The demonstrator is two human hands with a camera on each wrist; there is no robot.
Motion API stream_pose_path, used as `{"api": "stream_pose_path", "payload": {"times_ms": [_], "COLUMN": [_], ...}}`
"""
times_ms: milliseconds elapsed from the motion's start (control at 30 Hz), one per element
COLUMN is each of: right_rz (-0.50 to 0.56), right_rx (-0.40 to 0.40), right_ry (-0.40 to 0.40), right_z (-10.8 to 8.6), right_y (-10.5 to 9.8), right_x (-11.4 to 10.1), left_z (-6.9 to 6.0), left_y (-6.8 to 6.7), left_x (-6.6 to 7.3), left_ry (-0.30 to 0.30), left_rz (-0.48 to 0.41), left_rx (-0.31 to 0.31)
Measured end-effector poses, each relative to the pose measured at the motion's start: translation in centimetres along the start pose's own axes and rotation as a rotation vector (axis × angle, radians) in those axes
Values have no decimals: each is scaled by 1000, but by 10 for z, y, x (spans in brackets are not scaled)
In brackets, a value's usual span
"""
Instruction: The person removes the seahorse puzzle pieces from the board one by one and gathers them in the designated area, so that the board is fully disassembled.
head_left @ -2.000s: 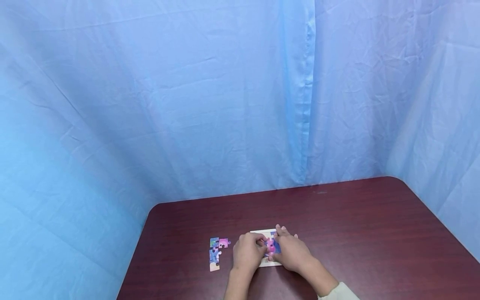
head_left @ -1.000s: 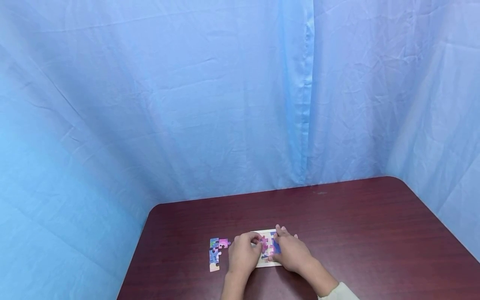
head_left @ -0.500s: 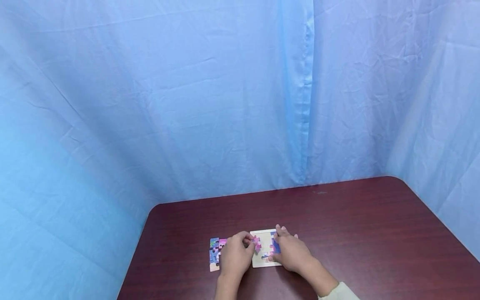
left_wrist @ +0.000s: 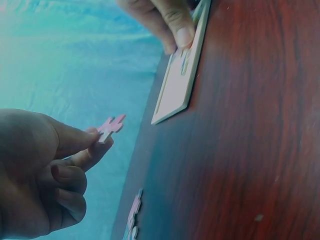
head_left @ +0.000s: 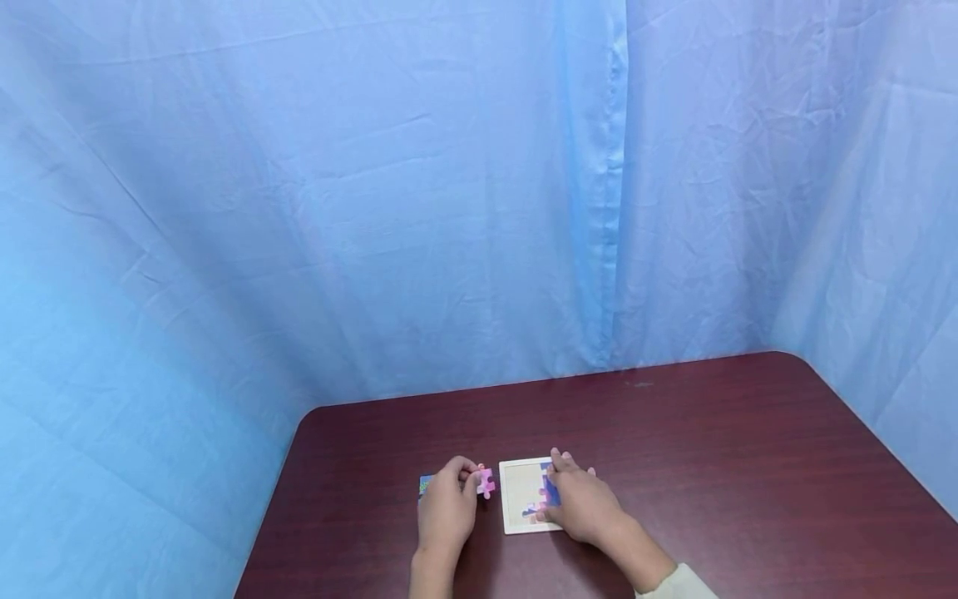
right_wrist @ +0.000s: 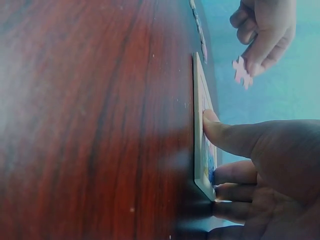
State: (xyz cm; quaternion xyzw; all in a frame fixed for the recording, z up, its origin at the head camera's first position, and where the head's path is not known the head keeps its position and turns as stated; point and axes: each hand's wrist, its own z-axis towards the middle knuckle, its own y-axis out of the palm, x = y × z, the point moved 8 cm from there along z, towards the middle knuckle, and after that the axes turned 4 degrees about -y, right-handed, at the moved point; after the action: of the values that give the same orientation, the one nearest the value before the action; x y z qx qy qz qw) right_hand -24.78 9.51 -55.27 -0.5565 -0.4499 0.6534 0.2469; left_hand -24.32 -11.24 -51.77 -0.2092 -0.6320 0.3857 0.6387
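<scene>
My left hand pinches a pink jigsaw piece between thumb and index finger, raised above the table just left of the puzzle tray. That same jigsaw piece shows up close in the left wrist view, its knobs pointing away from the fingertips. The pale square puzzle tray lies flat, its left part bare wood and several blue and pink pieces in its right and lower part. Across the tray's right side rests my right hand, thumb pressing on the surface and fingers straight, hiding much of that side.
Loose jigsaw pieces lie on the table left of the tray, mostly hidden behind the left hand. The dark red-brown table extends to the right. Blue curtains hang behind and at both sides.
My left hand has moved left, drawing the pink jigsaw piece out of the tray and off past its left edge; more bare wood shows. The right hand has stayed put.
</scene>
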Motion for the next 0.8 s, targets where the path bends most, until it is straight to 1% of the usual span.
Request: {"api": "stream_pose_path", "payload": {"times_ms": [200, 367, 467, 567, 800], "right_rz": [14, 7, 4, 3, -1], "right_rx": [5, 4, 5, 5, -2], "right_ry": [1, 1, 0, -1, 4], "right_z": [-1, -1, -1, 0, 0], "right_y": [-1, -1, 0, 0, 0], "right_x": [0, 0, 0, 0, 0], "left_z": [3, 5, 6, 7, 6], "left_y": [-11, -16, -17, -19, -24], "left_x": [-10, -23, -31, -37, -48], "left_ry": [-28, -78, -111, -131, -153], "left_rz": [34, 59, 71, 90, 95], "left_rx": [36, 68, 68, 65, 50]}}
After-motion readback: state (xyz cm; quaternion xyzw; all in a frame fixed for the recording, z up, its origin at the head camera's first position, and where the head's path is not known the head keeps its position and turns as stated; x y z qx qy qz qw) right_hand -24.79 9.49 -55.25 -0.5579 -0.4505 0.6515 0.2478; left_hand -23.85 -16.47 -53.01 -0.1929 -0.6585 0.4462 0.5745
